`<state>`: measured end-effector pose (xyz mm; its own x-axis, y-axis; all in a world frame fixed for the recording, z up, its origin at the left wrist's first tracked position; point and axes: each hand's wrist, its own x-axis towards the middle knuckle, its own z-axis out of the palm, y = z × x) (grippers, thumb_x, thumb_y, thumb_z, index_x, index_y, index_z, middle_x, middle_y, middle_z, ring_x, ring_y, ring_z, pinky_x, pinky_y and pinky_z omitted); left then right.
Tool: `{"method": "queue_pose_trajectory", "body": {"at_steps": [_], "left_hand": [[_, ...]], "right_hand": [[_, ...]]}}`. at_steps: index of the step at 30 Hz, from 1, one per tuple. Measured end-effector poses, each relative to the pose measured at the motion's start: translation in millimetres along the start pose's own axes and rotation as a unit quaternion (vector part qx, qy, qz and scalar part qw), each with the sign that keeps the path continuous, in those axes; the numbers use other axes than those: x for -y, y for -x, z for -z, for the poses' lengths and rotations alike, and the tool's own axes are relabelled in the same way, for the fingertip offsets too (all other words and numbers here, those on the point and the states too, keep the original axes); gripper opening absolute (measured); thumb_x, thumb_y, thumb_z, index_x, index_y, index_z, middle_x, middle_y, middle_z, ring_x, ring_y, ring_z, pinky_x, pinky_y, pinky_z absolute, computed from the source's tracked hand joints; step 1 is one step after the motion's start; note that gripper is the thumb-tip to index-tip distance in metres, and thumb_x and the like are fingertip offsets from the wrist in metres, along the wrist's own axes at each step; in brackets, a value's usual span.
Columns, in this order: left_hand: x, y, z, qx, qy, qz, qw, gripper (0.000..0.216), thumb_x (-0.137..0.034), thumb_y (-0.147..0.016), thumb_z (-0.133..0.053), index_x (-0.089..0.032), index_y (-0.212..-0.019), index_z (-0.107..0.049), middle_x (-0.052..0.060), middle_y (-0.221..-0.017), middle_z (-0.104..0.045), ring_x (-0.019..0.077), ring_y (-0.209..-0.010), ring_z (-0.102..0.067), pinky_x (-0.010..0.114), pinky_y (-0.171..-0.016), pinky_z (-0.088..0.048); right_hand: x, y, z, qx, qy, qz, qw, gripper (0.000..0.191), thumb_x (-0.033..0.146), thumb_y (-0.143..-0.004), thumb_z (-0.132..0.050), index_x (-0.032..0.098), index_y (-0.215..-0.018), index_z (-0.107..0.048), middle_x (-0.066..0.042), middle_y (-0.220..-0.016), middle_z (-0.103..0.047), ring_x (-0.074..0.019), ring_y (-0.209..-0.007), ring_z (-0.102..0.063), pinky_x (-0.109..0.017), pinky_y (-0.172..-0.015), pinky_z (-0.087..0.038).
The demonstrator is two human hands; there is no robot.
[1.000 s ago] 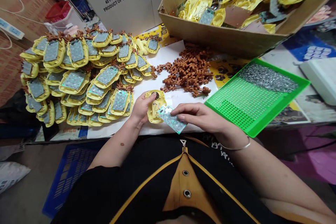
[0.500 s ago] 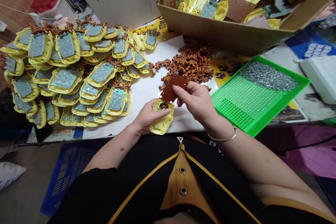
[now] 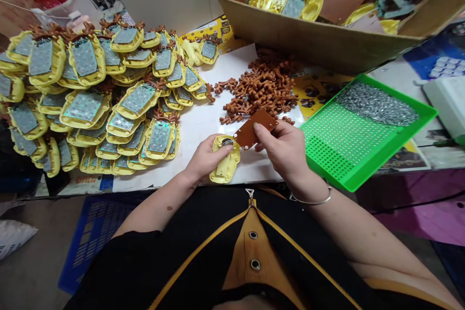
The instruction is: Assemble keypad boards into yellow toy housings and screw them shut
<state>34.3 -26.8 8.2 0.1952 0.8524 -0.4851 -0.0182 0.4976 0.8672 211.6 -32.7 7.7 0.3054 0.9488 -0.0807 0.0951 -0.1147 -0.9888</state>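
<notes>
My left hand [image 3: 206, 159] grips a yellow plastic shell [image 3: 225, 166] near the table's front edge, thumb over a round speaker at its top. My right hand [image 3: 285, 147] pinches a small circuit board [image 3: 255, 128], brown side up, tilted just above the shell's upper end. A pile of brown antler-shaped plastic pieces [image 3: 262, 91] lies right behind the hands.
A large heap of assembled yellow shells with boards [image 3: 98, 101] fills the left of the table. A cardboard box of yellow parts [image 3: 327, 43] stands at the back. A green perforated tray [image 3: 363, 131] with small metal screws sits right. A blue crate [image 3: 90, 242] is below left.
The board lay solder side up on the shell a second ago. My right hand lifted and flipped it brown side up, then lowered it toward the shell. The view shifted slightly.
</notes>
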Motion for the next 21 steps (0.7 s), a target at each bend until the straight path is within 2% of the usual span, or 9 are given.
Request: {"method": "queue_pose_trajectory", "body": {"at_steps": [2, 5, 13, 16, 21], "left_hand": [[-1.9, 1.3, -1.6, 0.011, 0.010, 0.012, 1.000, 0.044, -0.033, -0.063, -0.084, -0.018, -0.099, -0.063, 0.001, -0.083, -0.071, 0.0168, -0.071, -0.067, 0.030, -0.067, -0.054], [-5.9, 4.0, -4.5, 0.051, 0.044, 0.052, 0.996, 0.046, -0.031, -0.060, -0.084, -0.018, -0.096, -0.061, 0.001, -0.080, -0.069, 0.0175, -0.066, -0.066, 0.032, -0.063, -0.054], [-6.9, 5.0, -3.4, 0.066, 0.060, 0.065, 0.994, 0.043, -0.024, -0.055, -0.081, -0.017, -0.092, -0.060, -0.001, -0.077, -0.068, 0.0180, -0.070, -0.066, 0.031, -0.068, -0.052], [-5.5, 3.3, -2.1, 0.055, 0.056, 0.053, 0.995, 0.042, -0.023, -0.058, -0.080, -0.017, -0.095, -0.062, 0.000, -0.081, -0.070, 0.0183, -0.073, -0.067, 0.032, -0.071, -0.052], [1.6, 1.7, 0.2, 0.040, -0.021, -0.020, 0.999, 0.038, -0.027, -0.071, -0.073, -0.018, -0.107, -0.063, 0.004, -0.097, -0.071, 0.0203, -0.087, -0.067, 0.035, -0.083, -0.053]], "right_hand": [[-1.0, 2.2, 0.1, -0.014, 0.002, 0.054, 0.998, 0.041, 0.058, -0.074, -0.071, 0.020, -0.060, -0.061, 0.000, -0.050, -0.061, -0.0126, -0.046, -0.054, -0.028, -0.047, -0.040], [-1.9, 2.3, -0.7, -0.001, 0.018, 0.128, 0.992, 0.039, 0.058, -0.080, -0.068, 0.021, -0.068, -0.064, 0.000, -0.057, -0.063, -0.0127, -0.052, -0.054, -0.028, -0.051, -0.042], [-3.9, -4.4, -4.5, 0.021, 0.069, 0.178, 0.981, 0.031, 0.048, -0.084, -0.065, 0.020, -0.071, -0.065, 0.000, -0.061, -0.063, -0.0117, -0.056, -0.053, -0.028, -0.054, -0.040], [-4.0, -1.9, -2.4, -0.011, 0.075, 0.164, 0.984, 0.028, 0.044, -0.080, -0.067, 0.019, -0.067, -0.063, 0.001, -0.059, -0.061, -0.0109, -0.054, -0.049, -0.027, -0.052, -0.039], [-9.0, 0.7, 0.5, -0.047, 0.055, 0.059, 0.996, 0.029, 0.042, -0.075, -0.066, 0.021, -0.058, -0.056, 0.002, -0.051, -0.056, -0.0107, -0.048, -0.046, -0.026, -0.047, -0.035]]}}
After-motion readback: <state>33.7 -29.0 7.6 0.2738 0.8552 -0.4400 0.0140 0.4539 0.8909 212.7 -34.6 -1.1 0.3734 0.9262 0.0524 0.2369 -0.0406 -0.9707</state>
